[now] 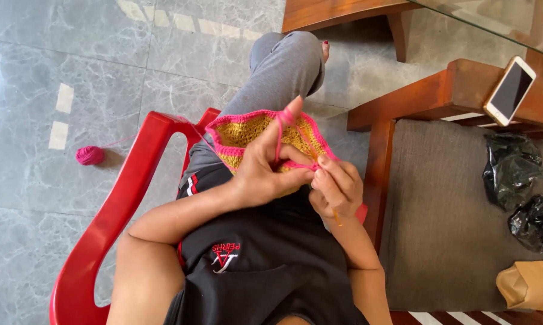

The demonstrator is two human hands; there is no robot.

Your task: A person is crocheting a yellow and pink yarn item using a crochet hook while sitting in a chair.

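Both our grips closed: left hand (260, 171) pinches crochet piece (253, 135), pink yarn (282, 129) over finger; right hand (337, 188) clasps hook (336, 216). Piece soft, light, floppy; we'd hold near pink edge.

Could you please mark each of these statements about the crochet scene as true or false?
1. The left hand holds the yellow crochet piece with pink yarn over its raised finger. True.
2. The right hand is empty. False: it grips a crochet hook.
3. The pink yarn ball lies on the floor. True.
4. The phone lies on the cushion. False: it rests on the wooden armrest.
5. The chair is blue. False: it is red.
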